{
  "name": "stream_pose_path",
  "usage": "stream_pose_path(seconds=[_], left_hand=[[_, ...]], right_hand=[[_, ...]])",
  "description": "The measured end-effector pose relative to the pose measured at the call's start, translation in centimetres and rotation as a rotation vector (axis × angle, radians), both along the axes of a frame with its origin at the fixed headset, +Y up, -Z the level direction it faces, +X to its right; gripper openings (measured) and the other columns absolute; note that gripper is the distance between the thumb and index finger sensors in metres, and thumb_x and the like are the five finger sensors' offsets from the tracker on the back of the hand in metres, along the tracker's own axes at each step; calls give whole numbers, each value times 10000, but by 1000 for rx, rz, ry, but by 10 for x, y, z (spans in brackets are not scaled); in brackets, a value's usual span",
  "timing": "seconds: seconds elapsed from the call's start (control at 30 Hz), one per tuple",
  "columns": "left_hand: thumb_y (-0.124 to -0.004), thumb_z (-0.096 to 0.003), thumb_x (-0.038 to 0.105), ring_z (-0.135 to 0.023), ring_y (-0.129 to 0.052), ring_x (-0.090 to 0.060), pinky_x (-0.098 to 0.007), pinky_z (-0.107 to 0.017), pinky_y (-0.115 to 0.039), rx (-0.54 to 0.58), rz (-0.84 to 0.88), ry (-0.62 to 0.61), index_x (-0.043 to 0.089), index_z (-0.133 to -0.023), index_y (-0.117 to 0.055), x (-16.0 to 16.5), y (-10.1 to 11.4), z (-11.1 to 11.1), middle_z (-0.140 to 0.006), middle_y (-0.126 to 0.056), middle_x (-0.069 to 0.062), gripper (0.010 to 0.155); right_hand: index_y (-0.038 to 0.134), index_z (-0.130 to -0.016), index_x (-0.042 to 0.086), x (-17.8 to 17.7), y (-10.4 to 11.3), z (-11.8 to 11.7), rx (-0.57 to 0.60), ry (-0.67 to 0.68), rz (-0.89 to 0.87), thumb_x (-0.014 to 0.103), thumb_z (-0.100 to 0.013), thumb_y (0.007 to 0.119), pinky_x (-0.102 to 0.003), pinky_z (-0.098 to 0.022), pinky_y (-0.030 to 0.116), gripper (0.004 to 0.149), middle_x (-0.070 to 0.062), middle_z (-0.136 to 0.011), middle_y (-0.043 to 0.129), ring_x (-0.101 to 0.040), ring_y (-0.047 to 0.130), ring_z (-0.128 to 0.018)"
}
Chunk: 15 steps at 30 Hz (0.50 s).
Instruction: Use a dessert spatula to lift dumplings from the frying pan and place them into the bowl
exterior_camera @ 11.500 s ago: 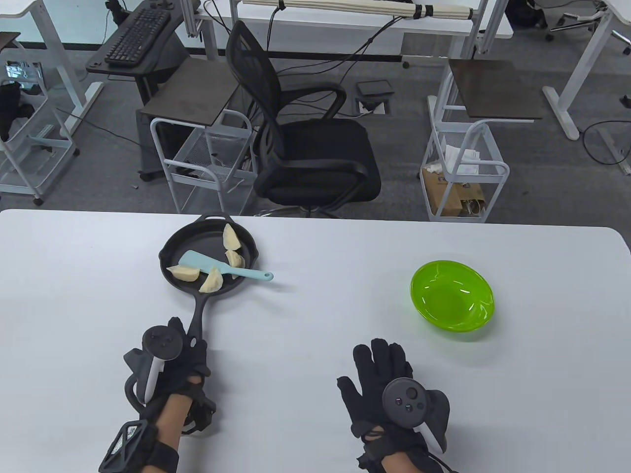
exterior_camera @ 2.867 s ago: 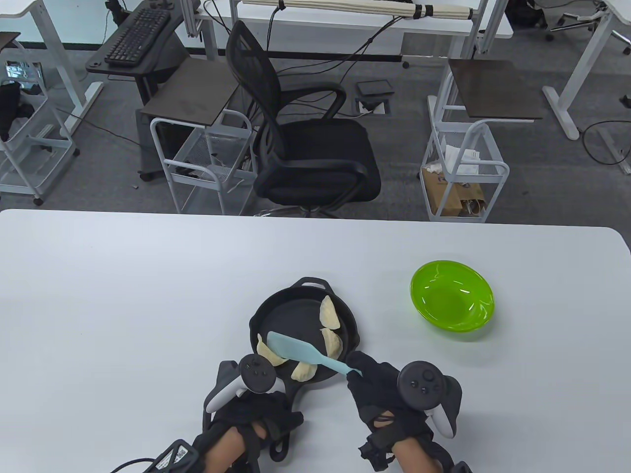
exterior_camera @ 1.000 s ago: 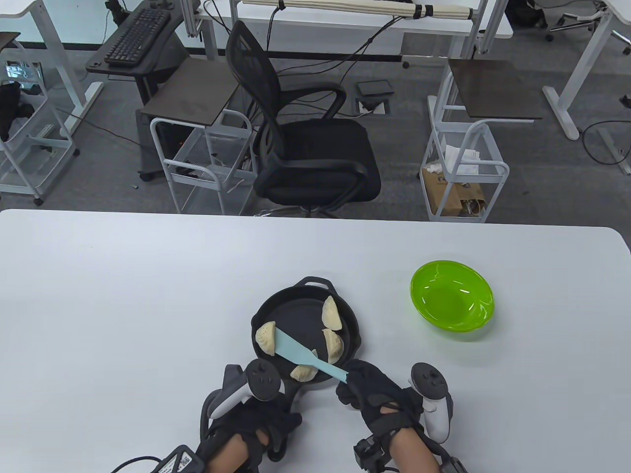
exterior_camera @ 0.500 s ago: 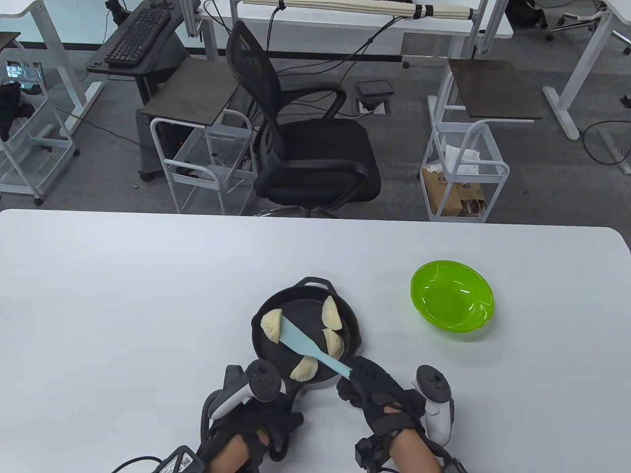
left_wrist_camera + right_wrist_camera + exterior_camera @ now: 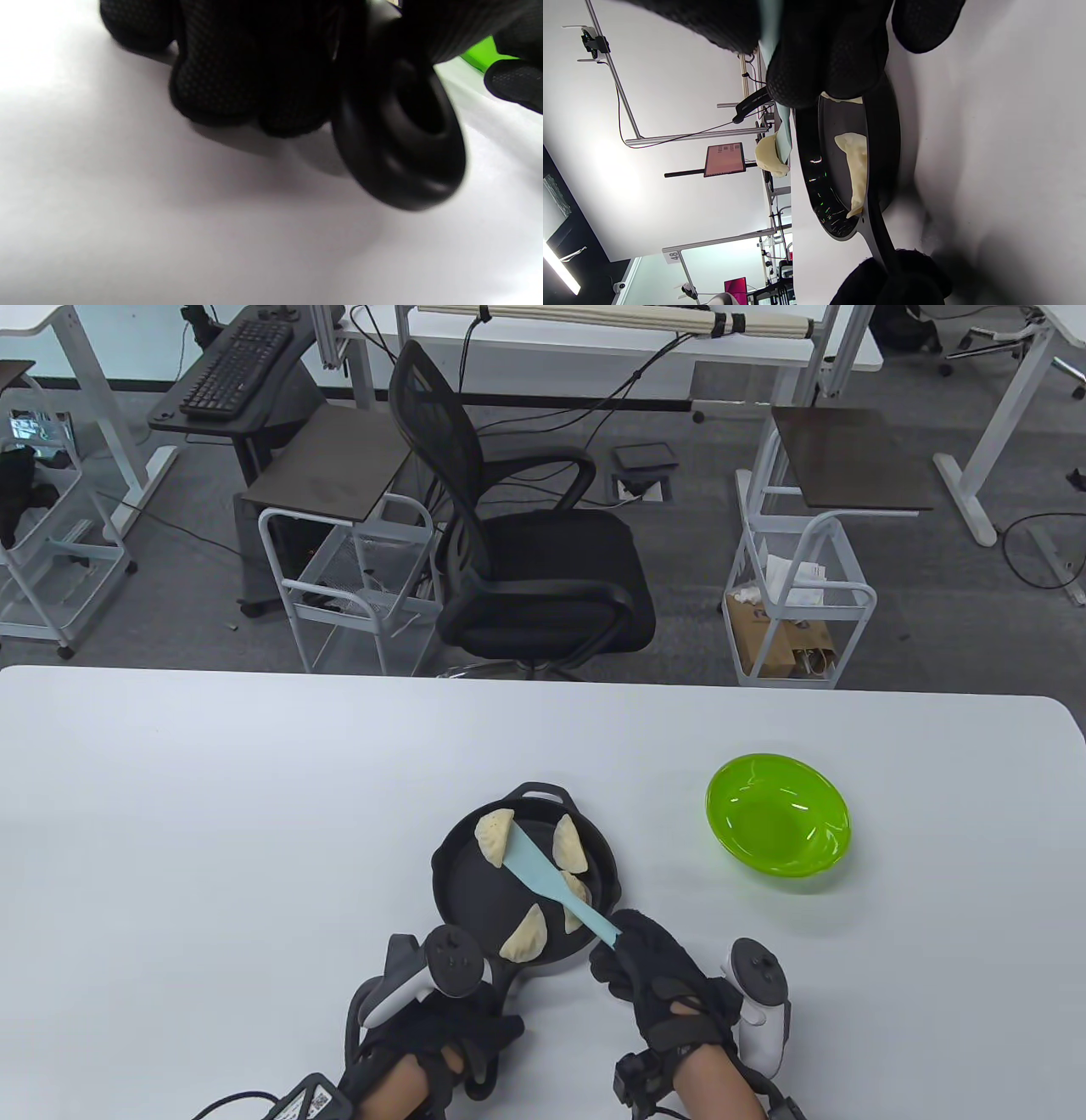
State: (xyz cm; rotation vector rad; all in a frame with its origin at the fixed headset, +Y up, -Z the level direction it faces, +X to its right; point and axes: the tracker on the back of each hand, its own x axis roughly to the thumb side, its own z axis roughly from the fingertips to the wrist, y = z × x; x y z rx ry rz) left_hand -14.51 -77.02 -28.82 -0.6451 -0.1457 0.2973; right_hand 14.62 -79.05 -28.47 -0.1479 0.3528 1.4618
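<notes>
A black frying pan (image 5: 454, 891) sits near the table's front middle. My left hand (image 5: 450, 1022) grips its handle; the handle's ring end (image 5: 398, 140) shows beside the curled fingers (image 5: 237, 84). My right hand (image 5: 615, 957) grips the handle of the light blue spatula (image 5: 543, 875). One dumpling (image 5: 494, 838) rides on the blade's tip over the pan's far rim, and the right wrist view shows that dumpling (image 5: 770, 154) raised above the pan (image 5: 882, 140). Three dumplings lie in the pan, at the far right (image 5: 571, 847), under the spatula (image 5: 581, 892) and at the front (image 5: 524, 937). The green bowl (image 5: 778, 824) stands to the right with nothing in it.
A black office chair (image 5: 517, 560) and white wire carts (image 5: 797, 594) stand beyond the table's far edge. The white table (image 5: 212, 831) stretches left of the pan. A strip of bare table lies between pan and bowl.
The spatula has carried one dumpling from the pan's left side up to its far rim. Before that, the pan was brought from the far left to the front middle.
</notes>
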Motion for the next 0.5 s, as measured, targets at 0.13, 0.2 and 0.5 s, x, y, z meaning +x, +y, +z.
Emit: stream_pose_path(seconds=[0.13, 0.2, 0.5], left_hand=[[-744, -450, 693, -489, -1003, -208, -526, -603, -690, 1, -1, -1, 223, -975, -696, 0, 0, 0, -589, -1055, 72, 706], [-743, -450, 695, -489, -1003, -207, -526, -603, -691, 1, -1, -1, 224, -976, -694, 0, 0, 0, -589, -1055, 73, 708], [-740, -450, 696, -488, -1002, -207, -525, -603, -691, 3, -2, -1, 224, -975, -696, 0, 0, 0, -587, -1054, 75, 707]], right_hand=[[491, -1075, 157, 2, 1, 0, 0, -18, -18, 346, -612, 667, -621, -736, 516, 530, -116, -946, 770, -403, 752, -859], [484, -1076, 160, 4, 2, 0, 4, -30, -27, 347, -612, 664, -620, -737, 515, 532, -116, -949, 765, -401, 750, -863], [463, -1078, 166, 13, 3, 0, 8, -103, -80, 354, -614, 653, -618, -742, 510, 536, -107, -958, 752, -395, 741, -872]])
